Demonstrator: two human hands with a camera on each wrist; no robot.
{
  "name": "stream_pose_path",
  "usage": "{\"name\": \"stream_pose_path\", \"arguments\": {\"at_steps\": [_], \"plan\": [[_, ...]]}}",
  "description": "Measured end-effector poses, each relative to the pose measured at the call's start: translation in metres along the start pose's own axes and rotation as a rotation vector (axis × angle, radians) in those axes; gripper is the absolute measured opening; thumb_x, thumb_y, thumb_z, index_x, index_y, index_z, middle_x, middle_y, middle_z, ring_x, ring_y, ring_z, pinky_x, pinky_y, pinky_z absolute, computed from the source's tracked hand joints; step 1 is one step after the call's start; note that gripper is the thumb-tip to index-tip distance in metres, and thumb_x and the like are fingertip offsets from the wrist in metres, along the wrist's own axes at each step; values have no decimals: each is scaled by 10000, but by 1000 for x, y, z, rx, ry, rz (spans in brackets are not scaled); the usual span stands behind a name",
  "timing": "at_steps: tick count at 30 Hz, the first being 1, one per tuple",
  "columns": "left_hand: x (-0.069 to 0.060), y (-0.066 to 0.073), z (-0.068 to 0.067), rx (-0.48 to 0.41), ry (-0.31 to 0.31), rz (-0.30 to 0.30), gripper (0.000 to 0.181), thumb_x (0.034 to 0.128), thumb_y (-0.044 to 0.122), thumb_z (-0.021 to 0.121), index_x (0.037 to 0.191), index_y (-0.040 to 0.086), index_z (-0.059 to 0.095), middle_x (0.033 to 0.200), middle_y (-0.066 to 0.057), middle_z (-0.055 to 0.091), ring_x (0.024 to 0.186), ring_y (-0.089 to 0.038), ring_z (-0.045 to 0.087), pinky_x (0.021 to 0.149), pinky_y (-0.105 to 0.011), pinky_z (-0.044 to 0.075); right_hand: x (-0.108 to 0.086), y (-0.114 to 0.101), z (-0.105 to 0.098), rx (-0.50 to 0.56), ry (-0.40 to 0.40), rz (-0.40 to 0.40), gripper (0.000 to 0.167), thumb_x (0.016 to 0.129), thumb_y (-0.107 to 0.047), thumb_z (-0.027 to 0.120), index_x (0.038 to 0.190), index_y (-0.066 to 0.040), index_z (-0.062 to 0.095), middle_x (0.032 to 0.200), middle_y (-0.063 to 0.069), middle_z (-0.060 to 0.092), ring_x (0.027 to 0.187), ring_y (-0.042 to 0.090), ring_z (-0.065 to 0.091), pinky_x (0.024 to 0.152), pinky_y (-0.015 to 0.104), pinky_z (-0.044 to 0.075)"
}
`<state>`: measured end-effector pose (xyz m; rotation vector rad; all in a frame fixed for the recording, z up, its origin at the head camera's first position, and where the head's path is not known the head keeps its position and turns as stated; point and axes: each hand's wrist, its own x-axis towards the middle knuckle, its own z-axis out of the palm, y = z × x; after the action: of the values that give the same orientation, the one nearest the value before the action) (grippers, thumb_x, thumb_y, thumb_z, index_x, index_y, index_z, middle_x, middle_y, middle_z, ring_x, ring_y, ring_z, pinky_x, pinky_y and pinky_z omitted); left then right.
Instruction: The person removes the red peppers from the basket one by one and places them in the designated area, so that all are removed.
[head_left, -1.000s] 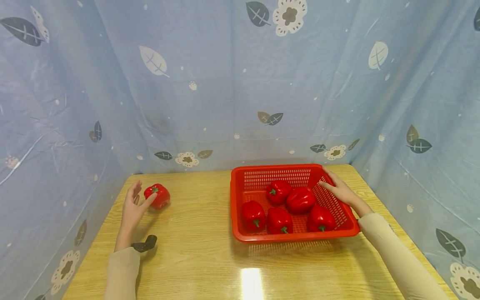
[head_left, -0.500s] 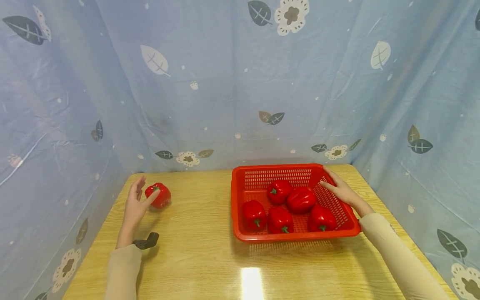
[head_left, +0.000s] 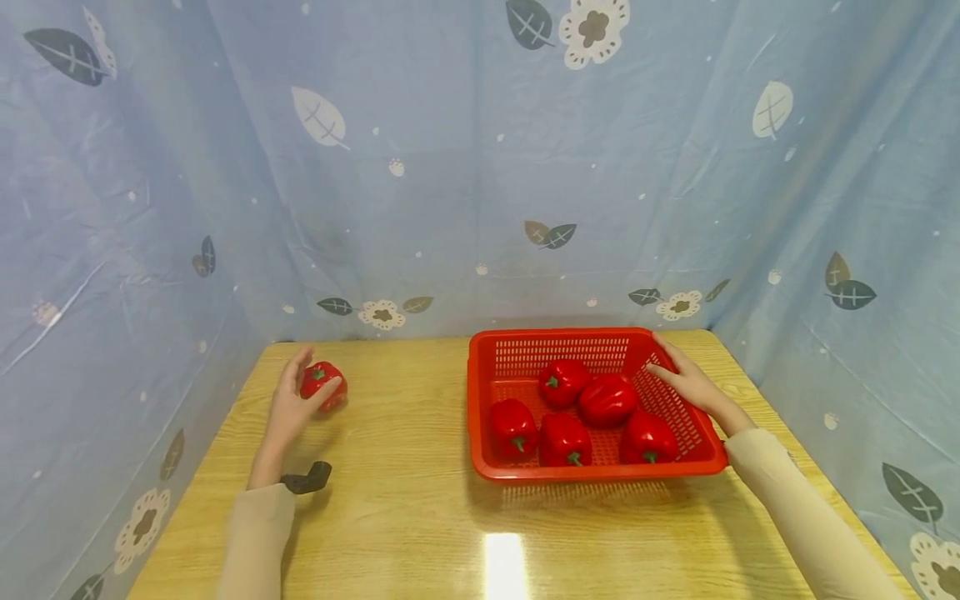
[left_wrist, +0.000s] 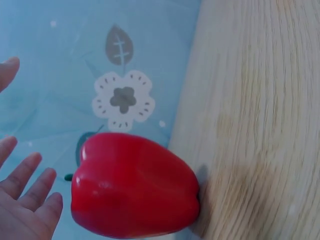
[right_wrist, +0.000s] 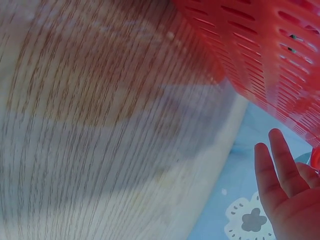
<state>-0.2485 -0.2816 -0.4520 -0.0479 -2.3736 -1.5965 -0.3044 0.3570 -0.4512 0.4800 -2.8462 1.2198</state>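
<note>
A red bell pepper (head_left: 324,387) stands with its green stem up at the far left of the table. My left hand (head_left: 291,408) is beside it, thumb and fingers spread apart. In the left wrist view a gap shows between the fingers (left_wrist: 35,192) and the pepper (left_wrist: 132,186). On the right is a red plastic basket (head_left: 600,475) holding several red bell peppers (head_left: 609,400). At the basket's right rim is my right hand (head_left: 692,385), its thumb over the inner side. The right wrist view shows straight fingers (right_wrist: 282,165) outside the slotted basket wall (right_wrist: 250,55).
The wooden table (head_left: 390,442) ends at a blue patterned curtain (head_left: 420,183) behind and on both sides. A black strap mount (head_left: 309,478) juts from the left wrist. Bare wood lies between the lone pepper and the basket.
The left hand has shifted slightly forward and right, closer around the lone pepper. The whole view has drifted a little. The right hand and the basket stay as they were.
</note>
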Motion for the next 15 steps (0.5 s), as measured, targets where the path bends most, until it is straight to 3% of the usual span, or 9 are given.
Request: {"name": "stream_pose_path", "arguments": {"at_steps": [10,13,15], "plan": [[3,4,11,-14,-53,15,813,843,259,687,1480,139,198,1509,-137,228,1407,-294,161,1108,-471,220,-1,-2,1,23,3,-7,731,944,-244,532,1485,-38,87,1496,287,125,1339,495,146,1030,668,153],[3,6,14,-30,-68,19,807,842,258,687,1481,159,204,1503,-128,237,1406,-284,169,1052,-329,360,-1,-2,0,15,0,4,732,946,-225,529,1485,-33,74,1496,291,118,1339,496,148,1029,666,161],[3,8,15,-57,-87,9,802,843,254,686,1481,179,205,1510,-111,226,1408,-281,158,909,-234,475,-2,-4,-1,5,0,10,728,948,-218,526,1485,-34,70,1495,296,114,1339,499,145,1028,667,163]]}}
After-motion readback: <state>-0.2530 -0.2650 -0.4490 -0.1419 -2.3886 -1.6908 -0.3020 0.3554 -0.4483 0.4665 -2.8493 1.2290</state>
